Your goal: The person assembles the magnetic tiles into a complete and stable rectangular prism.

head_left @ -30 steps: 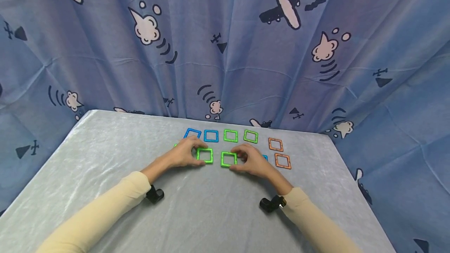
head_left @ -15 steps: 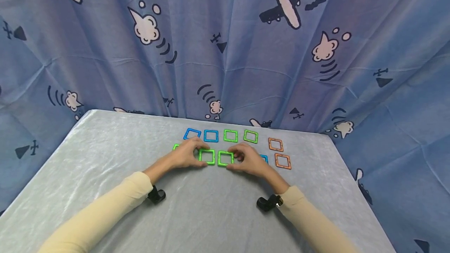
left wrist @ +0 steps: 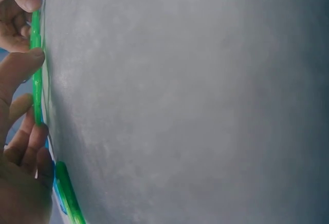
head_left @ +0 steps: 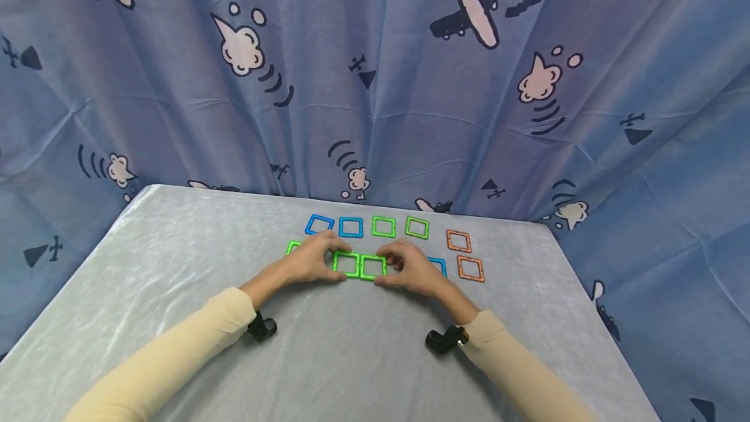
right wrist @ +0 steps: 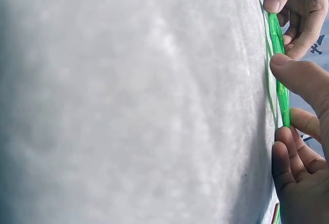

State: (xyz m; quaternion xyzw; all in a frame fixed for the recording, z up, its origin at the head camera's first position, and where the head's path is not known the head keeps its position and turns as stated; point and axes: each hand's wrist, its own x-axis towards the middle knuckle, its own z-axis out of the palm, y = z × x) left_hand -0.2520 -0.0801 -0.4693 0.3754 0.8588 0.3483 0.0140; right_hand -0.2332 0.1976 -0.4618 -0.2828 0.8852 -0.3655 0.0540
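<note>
Pinching a green square (head_left: 351, 275) just below the frame's centre, the left hand (head_left: 315, 258) is holding its left side between fingers and thumb; the right hand (head_left: 413, 267) is gripping a second green square (head_left: 369, 278) by its right side. Gap of a half-second ago is no longer showing: inner edges are touching, so the pair is probably forming one strip. Orange squares (head_left: 471, 258) are lying farther right on the tabletop (head_left: 328, 357).

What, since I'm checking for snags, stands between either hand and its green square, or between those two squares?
Nothing visible: the left hand grips one green square, the right hand grips the adjoining green square, and the two appear to meet edge to edge, unobstructed.
</note>
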